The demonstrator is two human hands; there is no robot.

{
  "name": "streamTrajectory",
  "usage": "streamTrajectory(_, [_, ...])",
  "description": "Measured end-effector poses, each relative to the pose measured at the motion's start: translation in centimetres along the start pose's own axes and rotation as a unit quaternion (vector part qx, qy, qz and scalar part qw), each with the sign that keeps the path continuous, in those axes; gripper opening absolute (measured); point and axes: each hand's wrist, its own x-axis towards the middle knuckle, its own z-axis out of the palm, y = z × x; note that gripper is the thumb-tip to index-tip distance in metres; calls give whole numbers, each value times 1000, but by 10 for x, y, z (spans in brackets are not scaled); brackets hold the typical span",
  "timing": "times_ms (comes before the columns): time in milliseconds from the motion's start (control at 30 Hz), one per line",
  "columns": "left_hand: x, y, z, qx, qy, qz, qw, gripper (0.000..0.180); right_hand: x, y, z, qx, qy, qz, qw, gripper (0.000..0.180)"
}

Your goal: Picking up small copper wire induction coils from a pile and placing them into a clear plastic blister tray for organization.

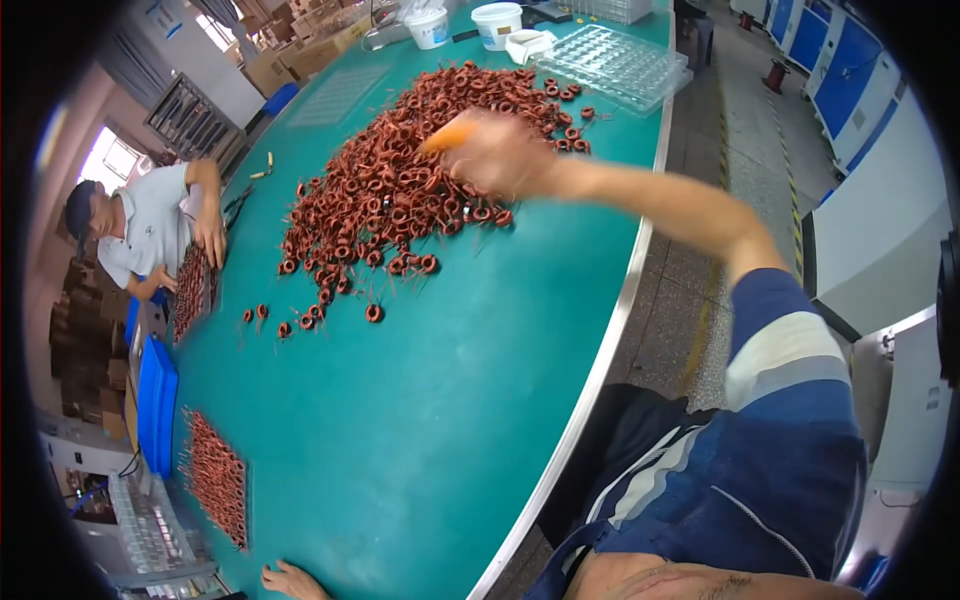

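My right hand (500, 155) is stretched out over the large heap of red-brown ring coils (385, 190) with thin wire leads. Motion smears this hand, and an orange piece (452, 134) at its fingertips is too blurred to name. Whether the fingers grip anything cannot be made out. At the bottom edge, my left hand (293, 582) rests by the green table (420, 400), fingers apart, with nothing seen in it. Nearest to it stands a tray (217, 478) filled with rows of the same coils. Several single coils (374, 313) lie loose at the heap's near edge.
A co-worker (150, 225) at the left handles another coil-filled tray (192, 290). Clear plastic trays (610, 65) and white tubs (497, 25) stand at the far end. A blue bin (157, 405) sits by the left edge. The table's pale edge (600, 370) runs along my right side.
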Motion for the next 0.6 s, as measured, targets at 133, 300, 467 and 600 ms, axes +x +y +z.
streamTrajectory(133, [-26, 7, -18, -57, 49, 74, 994, 34, -89, 169, -123, -305, -35, 187, 933, 44])
streamTrajectory(300, [-55, 12, -20, -109, 11, 60, 992, 32, -160, 242, -144, -351, -162, 368, 846, 51])
streamTrajectory(467, [-83, 34, -46, -93, -11, 63, 994, 30, -157, 247, -144, -308, -174, 300, 886, 46])
streamTrajectory(600, [-89, 34, -49, -106, 4, 79, 991, 29, -145, 247, -149, -267, -116, 334, 896, 46])
